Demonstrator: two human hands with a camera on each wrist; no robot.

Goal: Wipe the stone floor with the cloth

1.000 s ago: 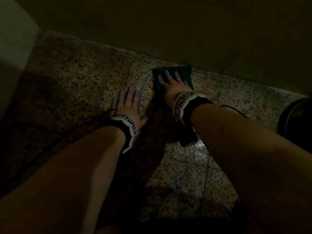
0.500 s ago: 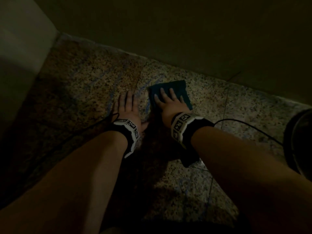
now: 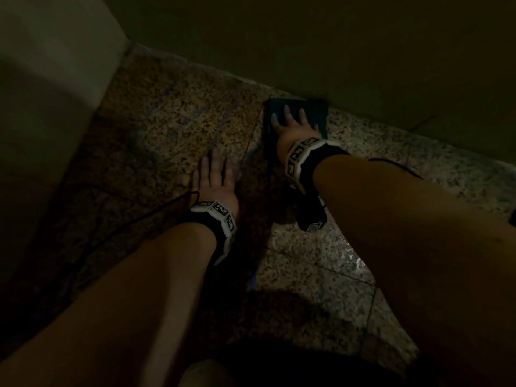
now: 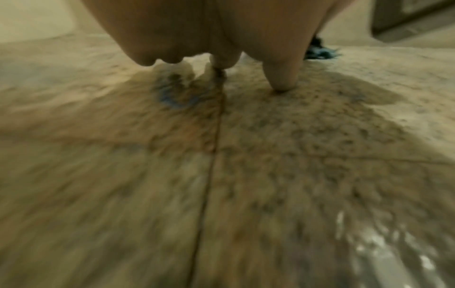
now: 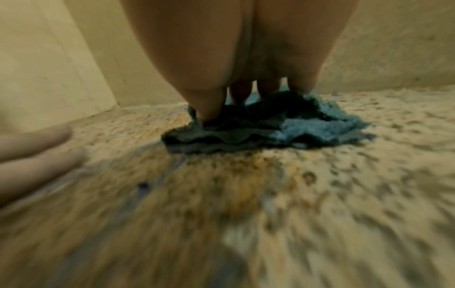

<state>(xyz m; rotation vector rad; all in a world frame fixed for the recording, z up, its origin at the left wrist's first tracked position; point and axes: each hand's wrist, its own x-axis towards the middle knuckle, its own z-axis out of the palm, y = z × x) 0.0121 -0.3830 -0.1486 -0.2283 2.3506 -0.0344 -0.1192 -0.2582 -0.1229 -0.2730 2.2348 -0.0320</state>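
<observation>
A folded teal cloth lies on the speckled stone floor close to the base of the far wall. My right hand presses flat on it with straight, spread fingers; the right wrist view shows the cloth bunched under my right hand. My left hand rests flat on bare stone to the left, nearer to me, holding nothing. In the left wrist view my left hand touches the floor beside a tile joint and a faint blue mark.
A wall runs along the far edge and another wall closes the corner at left. A wet, shiny patch lies on the tile under my right forearm. Thin black cables trail from both wrist bands.
My right hand has pushed the cloth away from me, up against the foot of the far wall. The left hand has stayed planted on the stone.
</observation>
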